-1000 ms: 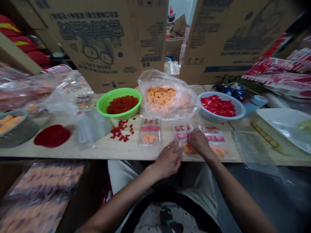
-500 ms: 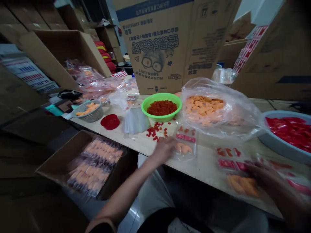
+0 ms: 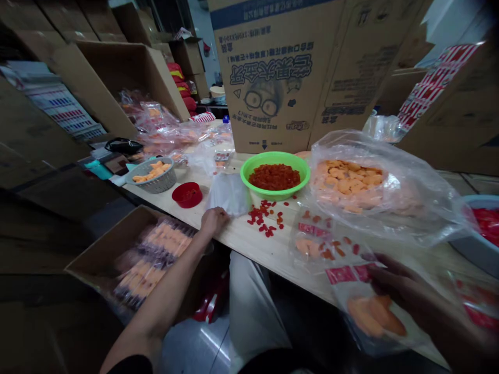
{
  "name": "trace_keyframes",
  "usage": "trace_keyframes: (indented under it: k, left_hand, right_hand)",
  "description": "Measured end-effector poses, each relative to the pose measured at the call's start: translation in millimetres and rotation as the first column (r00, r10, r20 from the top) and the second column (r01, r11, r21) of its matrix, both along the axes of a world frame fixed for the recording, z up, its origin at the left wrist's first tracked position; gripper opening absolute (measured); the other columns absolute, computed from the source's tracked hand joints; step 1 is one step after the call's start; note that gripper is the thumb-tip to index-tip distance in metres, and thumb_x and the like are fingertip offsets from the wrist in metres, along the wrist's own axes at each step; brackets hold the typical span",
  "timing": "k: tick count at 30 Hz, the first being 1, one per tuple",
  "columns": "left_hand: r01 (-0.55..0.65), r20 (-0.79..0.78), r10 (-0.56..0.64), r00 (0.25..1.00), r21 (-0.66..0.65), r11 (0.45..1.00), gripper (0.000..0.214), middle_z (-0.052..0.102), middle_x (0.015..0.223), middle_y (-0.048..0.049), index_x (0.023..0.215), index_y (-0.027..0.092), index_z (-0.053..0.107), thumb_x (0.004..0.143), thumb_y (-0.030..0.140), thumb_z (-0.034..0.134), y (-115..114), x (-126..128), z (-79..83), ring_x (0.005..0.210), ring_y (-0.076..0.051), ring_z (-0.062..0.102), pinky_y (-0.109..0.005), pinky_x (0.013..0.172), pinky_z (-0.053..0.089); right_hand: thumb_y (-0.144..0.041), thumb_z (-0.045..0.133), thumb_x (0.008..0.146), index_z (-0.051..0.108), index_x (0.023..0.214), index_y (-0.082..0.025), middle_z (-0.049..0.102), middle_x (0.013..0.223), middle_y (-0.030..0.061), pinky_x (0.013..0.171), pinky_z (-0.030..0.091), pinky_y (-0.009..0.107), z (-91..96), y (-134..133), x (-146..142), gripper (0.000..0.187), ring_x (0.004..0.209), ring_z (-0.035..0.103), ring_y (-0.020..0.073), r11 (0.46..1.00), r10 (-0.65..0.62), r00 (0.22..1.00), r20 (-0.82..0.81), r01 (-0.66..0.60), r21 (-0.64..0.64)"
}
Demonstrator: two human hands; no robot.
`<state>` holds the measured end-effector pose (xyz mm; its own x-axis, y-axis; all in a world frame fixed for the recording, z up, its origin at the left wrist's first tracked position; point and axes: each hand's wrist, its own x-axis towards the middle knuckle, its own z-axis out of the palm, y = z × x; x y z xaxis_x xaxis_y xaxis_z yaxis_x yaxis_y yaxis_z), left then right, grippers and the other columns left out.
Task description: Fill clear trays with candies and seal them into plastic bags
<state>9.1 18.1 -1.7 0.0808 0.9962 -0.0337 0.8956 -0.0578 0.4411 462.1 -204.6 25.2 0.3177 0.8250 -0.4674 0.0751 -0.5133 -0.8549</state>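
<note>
While spreading over a clear plastic packet (image 3: pixel 370 317) of orange pieces, well right of the green plastic bowl (image 3: pixel 275 192): the right hand (image 3: pixel 405 288), fingers (image 3: pixel 385 267) half open and lying on the film, with no firm pinch showing. Next, the left hand (image 3: pixel 212 221), curled at the front edge of the wooden table (image 3: pixel 241 239), left of the bowl and nearer the camera, with no way to tell whether anything sits in its grip. Below that edge, farther left of the bowl, an open cardboard carton (image 3: pixel 152 259) of packed orange trays. Just in front of the bowl, scattered red pieces (image 3: pixel 265 218); right of those, a second clear packet (image 3: pixel 312 244) with orange pieces and a red label. Just left of the bowl, a stack of clear film bags (image 3: pixel 228 195), then a red dish (image 3: pixel 187 195) and a grey woven basket (image 3: pixel 152 176) of orange pieces. Right of the bowl, a large clear bag (image 3: pixel 351 187) of orange pieces, and beyond it a grey bowl (image 3: pixel 477 234) of red pieces. Behind the bowl, upright printed cardboard boxes (image 3: pixel 276 78).
</note>
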Motion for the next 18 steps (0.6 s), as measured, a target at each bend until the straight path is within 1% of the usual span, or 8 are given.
trace_keyframes:
  k: [1, 3, 5, 8, 10, 11, 14, 18]
  left_hand:
    - [-0.025, 0.065, 0.026, 0.998, -0.025, 0.999, 0.027, 0.068, 0.072, -0.0063, 0.076, 0.017, 0.071, 0.081, 0.041, 0.062, 3.6, -2.5, -1.3, 0.073, -0.021, 0.061, -0.028, 0.067, 0.039]
    - [-0.052, 0.201, 0.068, 0.977, -0.082, 0.995, 0.035, 0.062, 0.060, -0.0031, 0.071, 0.015, 0.071, 0.079, 0.048, 0.061, 9.0, -6.7, -4.0, 0.060, -0.017, 0.055, -0.027, 0.061, 0.037]
    - [-0.066, 0.331, 0.106, 0.938, -0.129, 0.989, 0.036, 0.060, 0.057, -0.0013, 0.070, 0.014, 0.070, 0.075, 0.050, 0.064, 11.0, -8.8, -7.0, 0.055, -0.014, 0.051, -0.026, 0.057, 0.037]
    - [-0.099, 0.480, 0.169, 0.861, -0.168, 0.981, 0.037, 0.060, 0.058, -0.0001, 0.068, 0.014, 0.066, 0.060, 0.048, 0.077, 9.6, -7.8, -10.8, 0.056, -0.012, 0.050, -0.024, 0.057, 0.038]
    - [-0.115, 0.542, 0.210, 0.814, -0.204, 0.972, 0.040, 0.060, 0.058, 0.0001, 0.066, 0.014, 0.065, 0.053, 0.048, 0.082, 8.4, -6.7, -11.5, 0.054, -0.011, 0.049, -0.024, 0.055, 0.039]
    - [-0.116, 0.564, 0.228, 0.794, -0.228, 0.967, 0.042, 0.060, 0.058, -0.0001, 0.066, 0.014, 0.065, 0.051, 0.049, 0.083, 8.0, -6.6, -11.1, 0.053, -0.011, 0.049, -0.024, 0.054, 0.038]
    - [-0.105, 0.608, 0.271, 0.747, -0.295, 0.950, 0.043, 0.063, 0.060, -0.0024, 0.069, 0.012, 0.069, 0.053, 0.050, 0.081, 7.5, -8.4, -7.5, 0.053, -0.011, 0.050, -0.024, 0.053, 0.040]
    - [-0.107, 0.642, 0.292, 0.709, -0.311, 0.944, 0.033, 0.064, 0.063, -0.0036, 0.072, 0.011, 0.070, 0.057, 0.040, 0.078, 5.3, -11.1, -4.0, 0.055, -0.012, 0.053, -0.024, 0.055, 0.043]
  right_hand:
    - [-0.052, 0.079, 0.061, 0.066, 0.096, -0.022, 0.057, 0.062, 0.0011, 0.048, 0.040, 0.028, 2.1, 9.1, -16.4, 0.048, 0.052, 0.052, 0.0154, 0.999, 0.040, 0.995, -0.092, -0.040, -0.004]
    - [-0.045, 0.081, 0.062, 0.065, 0.092, -0.020, 0.056, 0.062, -0.0017, 0.049, 0.037, 0.024, 4.3, 27.8, -48.9, 0.043, 0.053, 0.050, 0.0119, 0.992, 0.119, 0.958, -0.261, -0.128, -0.017]
    - [-0.039, 0.080, 0.064, 0.065, 0.088, -0.018, 0.057, 0.062, -0.0030, 0.050, 0.036, 0.022, 5.9, 47.7, -80.5, 0.035, 0.053, 0.049, 0.0104, 0.976, 0.206, 0.919, -0.335, -0.216, 0.009]
    - [-0.035, 0.075, 0.065, 0.067, 0.090, -0.017, 0.055, 0.057, -0.0043, 0.049, 0.034, 0.022, 9.4, 78.9, -125.1, 0.032, 0.050, 0.049, 0.0101, 0.931, 0.345, 0.847, -0.405, -0.362, 0.035]
    - [-0.032, 0.074, 0.064, 0.068, 0.092, -0.016, 0.055, 0.056, -0.0049, 0.048, 0.034, 0.022, 11.1, 99.2, -151.3, 0.033, 0.049, 0.048, 0.0099, 0.901, 0.406, 0.802, -0.438, -0.432, 0.044]
    - [-0.029, 0.074, 0.063, 0.069, 0.092, -0.016, 0.055, 0.056, -0.0050, 0.048, 0.035, 0.022, 11.0, 108.7, -162.9, 0.033, 0.049, 0.048, 0.0096, 0.889, 0.426, 0.783, -0.453, -0.454, 0.052]
    - [-0.022, 0.072, 0.062, 0.069, 0.090, -0.015, 0.058, 0.059, -0.0038, 0.047, 0.037, 0.022, 6.9, 133.4, -190.1, 0.029, 0.048, 0.048, 0.0086, 0.867, 0.454, 0.747, -0.486, -0.496, 0.047]
    - [-0.017, 0.067, 0.064, 0.070, 0.090, -0.015, 0.062, 0.061, -0.0023, 0.044, 0.036, 0.021, -0.9, 153.0, -210.1, 0.026, 0.044, 0.048, 0.0081, 0.814, 0.507, 0.708, -0.492, -0.580, 0.005]
